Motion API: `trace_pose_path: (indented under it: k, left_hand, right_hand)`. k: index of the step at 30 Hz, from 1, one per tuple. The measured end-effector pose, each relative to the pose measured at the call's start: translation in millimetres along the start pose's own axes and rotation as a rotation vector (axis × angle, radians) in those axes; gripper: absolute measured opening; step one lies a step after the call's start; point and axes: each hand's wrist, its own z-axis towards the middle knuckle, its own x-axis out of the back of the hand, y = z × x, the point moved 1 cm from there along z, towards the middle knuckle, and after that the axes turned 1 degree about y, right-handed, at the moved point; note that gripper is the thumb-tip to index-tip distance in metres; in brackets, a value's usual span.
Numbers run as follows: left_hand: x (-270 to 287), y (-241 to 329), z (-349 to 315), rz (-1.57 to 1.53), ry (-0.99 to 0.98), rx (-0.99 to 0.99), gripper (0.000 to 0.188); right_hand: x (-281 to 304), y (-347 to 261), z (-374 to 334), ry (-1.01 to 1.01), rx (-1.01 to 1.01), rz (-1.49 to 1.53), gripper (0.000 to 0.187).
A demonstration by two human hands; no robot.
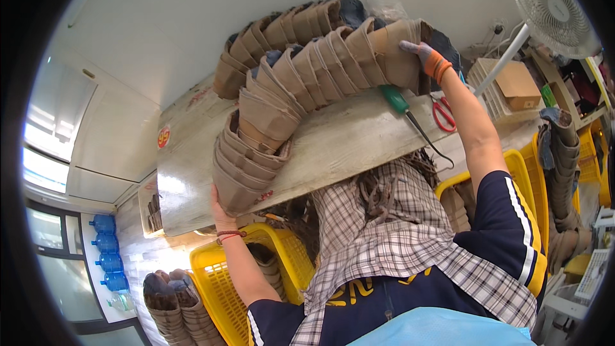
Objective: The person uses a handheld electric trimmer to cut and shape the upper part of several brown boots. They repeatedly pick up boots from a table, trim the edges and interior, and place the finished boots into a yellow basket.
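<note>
A long curved row of nested tan pieces [333,67], apparently boot uppers, lies across the worktable [186,173]. My left hand [222,214], bare with a red cord on its wrist, grips the row's near left end, its fingers partly hidden. My right hand [428,59], in a grey and orange glove, holds the far right end, its thumb side lying on the last piece. Behind stretches a second nested row [275,32] with dark blue lining. Near my right forearm lie a green-handled tool [394,98] with a dark cord and red-handled scissors [442,115].
Yellow baskets [208,275] stand below the table on both sides, with more nested pieces [170,301] at the lower left. A white fan [556,8] rises at the right beside a cardboard box [517,83]. Blue water jugs [110,243] line the left wall.
</note>
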Motion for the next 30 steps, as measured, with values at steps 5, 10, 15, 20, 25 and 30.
trace_pose_path:
  k: [5, 10, 15, 20, 25, 30]
  left_hand:
    - [27.6, -11.6, -45.4, 0.091, 0.161, -0.207, 0.056]
    - [-7.6, -21.4, -49.4, 0.246, 0.052, -0.376, 0.058]
    - [-1.4, -24.5, -32.5, 0.254, 0.210, -0.348, 0.051]
    - [-1.9, -22.9, -28.6, 0.174, 0.142, -0.338, 0.045]
    - [1.4, -11.5, -27.3, 0.224, 0.157, -0.359, 0.040]
    - [-29.4, 11.0, -46.3, 0.517, 0.110, -0.452, 0.035]
  right_hand:
    - [-30.5, 2.8, -88.1, 0.764, 0.313, -0.285, 0.060]
    - [-89.2, 61.7, -134.8, 0.527, 0.117, -0.884, 0.044]
    - [-118.1, 61.4, -83.7, 0.438, 0.033, -1.324, 0.052]
    - [-131.1, 46.3, -93.6, 0.268, 0.017, -1.333, 0.049]
    - [-122.3, 44.4, -145.7, 0.125, 0.039, -1.306, 0.055]
    - [-105.8, 69.5, -201.3, 0.102, 0.044, -1.349, 0.047]
